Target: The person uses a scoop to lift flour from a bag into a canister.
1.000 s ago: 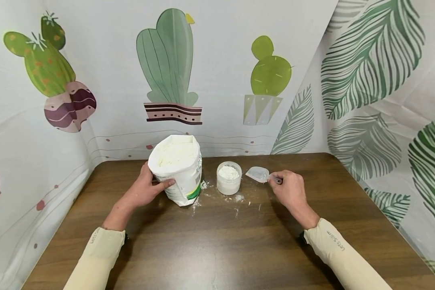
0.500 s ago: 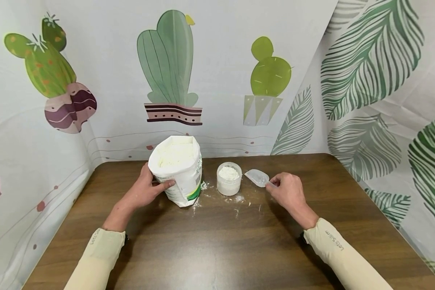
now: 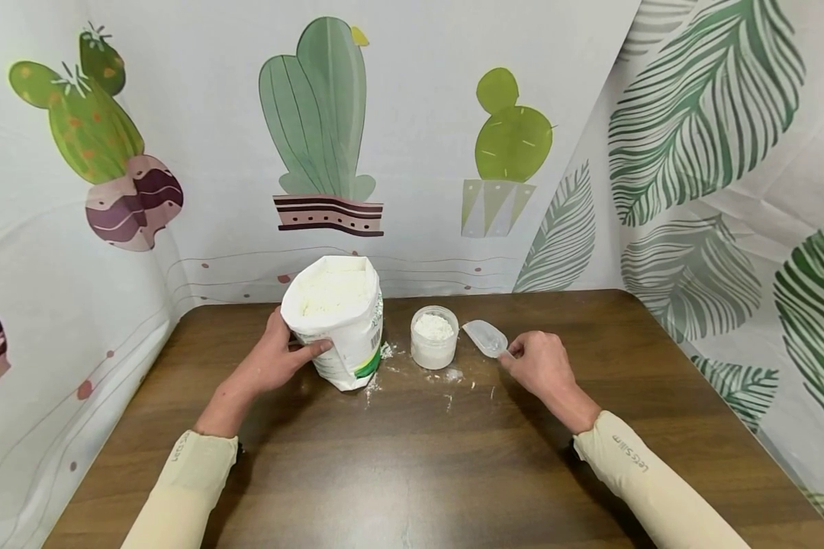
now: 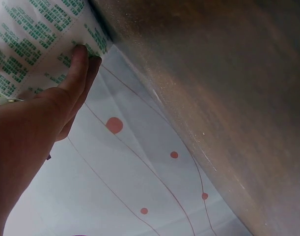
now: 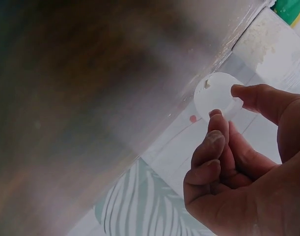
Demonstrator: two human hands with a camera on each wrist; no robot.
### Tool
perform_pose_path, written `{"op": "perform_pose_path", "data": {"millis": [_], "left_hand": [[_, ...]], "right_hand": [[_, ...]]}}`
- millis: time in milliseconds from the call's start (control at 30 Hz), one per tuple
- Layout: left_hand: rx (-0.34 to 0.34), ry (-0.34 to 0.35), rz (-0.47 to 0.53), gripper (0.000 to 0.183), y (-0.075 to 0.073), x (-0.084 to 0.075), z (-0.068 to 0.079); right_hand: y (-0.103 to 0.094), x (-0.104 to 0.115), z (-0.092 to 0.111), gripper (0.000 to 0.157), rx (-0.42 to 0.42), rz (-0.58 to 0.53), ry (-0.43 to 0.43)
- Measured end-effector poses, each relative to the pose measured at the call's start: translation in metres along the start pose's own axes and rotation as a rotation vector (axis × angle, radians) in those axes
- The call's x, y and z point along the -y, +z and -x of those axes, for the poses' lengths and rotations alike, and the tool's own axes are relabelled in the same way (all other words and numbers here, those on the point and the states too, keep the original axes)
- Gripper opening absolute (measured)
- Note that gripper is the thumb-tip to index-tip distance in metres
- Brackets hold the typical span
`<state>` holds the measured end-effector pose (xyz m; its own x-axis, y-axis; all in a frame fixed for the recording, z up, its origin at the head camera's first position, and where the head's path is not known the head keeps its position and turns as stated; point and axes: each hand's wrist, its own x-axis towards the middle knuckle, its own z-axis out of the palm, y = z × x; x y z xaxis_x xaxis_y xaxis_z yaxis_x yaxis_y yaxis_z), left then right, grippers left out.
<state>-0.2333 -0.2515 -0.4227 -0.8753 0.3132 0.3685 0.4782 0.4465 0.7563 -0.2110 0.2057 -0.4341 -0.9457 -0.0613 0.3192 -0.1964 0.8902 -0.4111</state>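
An open white paper bag of white powder [image 3: 346,351] stands at the left of the jar in the head view. My left hand [image 3: 278,354] grips its left side, thumb across the front. The left wrist view has my fingers [image 4: 78,69] against the green-printed side of the bag [image 4: 37,29]. With thumb and fingertips, my right hand [image 3: 542,366] pinches a clear plastic scoop [image 3: 486,338] near its handle end, low over the table. The scoop's rounded back [image 5: 213,96] faces the right wrist camera. Between bag and scoop sits a clear jar [image 3: 432,352] filled with white powder.
Spilled powder [image 3: 453,375] dusts the brown wooden table [image 3: 398,450] around the jar and bag. Behind the table's far edge hangs a white cloth [image 3: 419,152] printed with cacti and leaves.
My right hand has shifted slightly left and toward me, and the scoop has turned, so its handle no longer shows past my fingers. Left hand, bag and jar stay where they were.
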Motion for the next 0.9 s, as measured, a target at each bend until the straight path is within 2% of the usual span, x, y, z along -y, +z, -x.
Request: {"op": "perform_pose_path", "data": {"millis": [133, 333, 400, 600, 700, 900], "left_hand": [[0.000, 0.000, -0.011, 0.086, 0.000, -0.001, 0.001], [0.005, 0.002, 0.015, 0.084, -0.004, -0.026, 0.005], [0.012, 0.007, 0.011, 0.082, -0.005, -0.028, 0.007], [0.022, 0.009, -0.057, 0.078, -0.005, -0.009, 0.010], [0.036, -0.032, -0.094, 0.081, -0.006, -0.001, 0.015], [0.071, -0.150, -0.152, 0.094, -0.016, 0.001, 0.033]], "right_hand": [[0.001, 0.000, 0.000, 0.014, 0.012, 0.004, 0.005], [0.003, 0.002, 0.000, 0.017, 0.003, 0.000, -0.008], [0.003, 0.003, 0.001, 0.017, -0.009, -0.007, -0.019], [0.000, 0.006, 0.007, 0.019, -0.080, -0.044, -0.048], [-0.005, 0.003, 0.010, 0.019, -0.109, -0.057, -0.041], [-0.018, -0.012, 0.012, 0.032, -0.159, -0.065, -0.028]]}}
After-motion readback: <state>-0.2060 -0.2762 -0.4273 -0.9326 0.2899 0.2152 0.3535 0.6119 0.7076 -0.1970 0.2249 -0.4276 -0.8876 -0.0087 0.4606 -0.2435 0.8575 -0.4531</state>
